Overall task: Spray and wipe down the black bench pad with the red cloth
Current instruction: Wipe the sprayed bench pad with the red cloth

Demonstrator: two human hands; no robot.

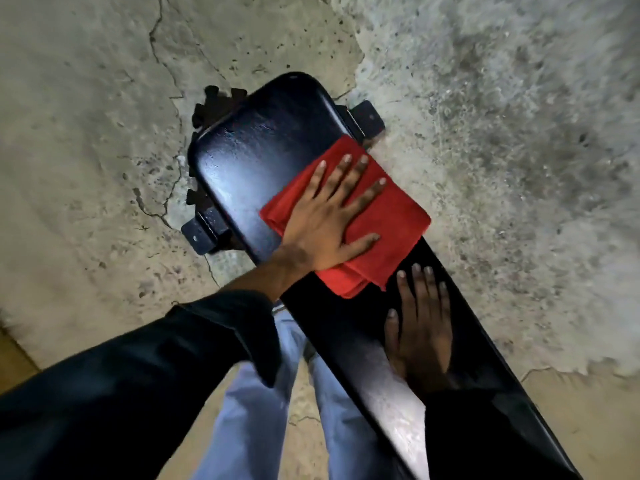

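The long black bench pad point(256, 147) runs from the upper middle down to the lower right, and its far end looks wet and shiny. A folded red cloth point(391, 223) lies across the pad's right edge, partly hanging over it. My left hand point(332, 220) presses flat on the cloth with fingers spread. My right hand point(420, 323) rests flat on the bare pad just below the cloth, holding nothing. No spray bottle is in view.
The bench's black metal feet point(202, 233) stick out on both sides at the far end, over a black toothed mat piece point(211, 102). Cracked, stained concrete floor point(86, 150) surrounds the bench. My legs in light jeans point(249, 420) stand left of the pad.
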